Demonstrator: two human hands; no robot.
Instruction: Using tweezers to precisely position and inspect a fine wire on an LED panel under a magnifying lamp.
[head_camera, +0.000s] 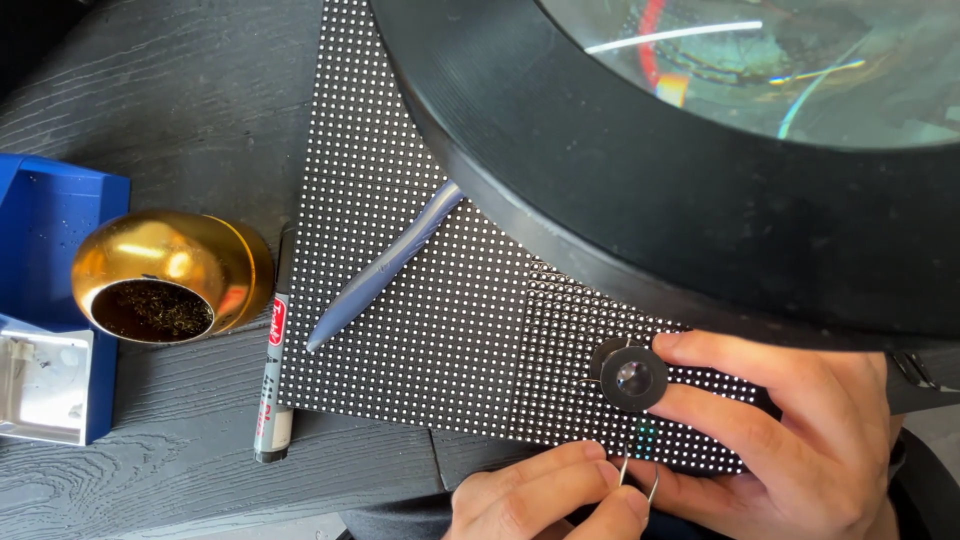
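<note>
A black LED dot-matrix panel (420, 300) lies flat on a dark wooden table (170, 110). My right hand (800, 440) comes in from the lower right and grips a small round black disc with a shiny centre (630, 377), held over the panel's near right part. A few dots glow teal (645, 438) just below the disc. My left hand (530, 498) sits at the bottom edge, fingers pinched on a thin bent metal wire (640, 482) that touches the panel's near edge. Whether the wire is tweezers or a loop is unclear.
A large round magnifier with a thick black rim (640, 190) hangs over the panel's far right. A slim blue-grey tool (385, 265) lies slanted on the panel. To the left are a marker pen (272, 370), a gold ball-shaped cup of brass wool (160, 280) and a blue stand (50, 230).
</note>
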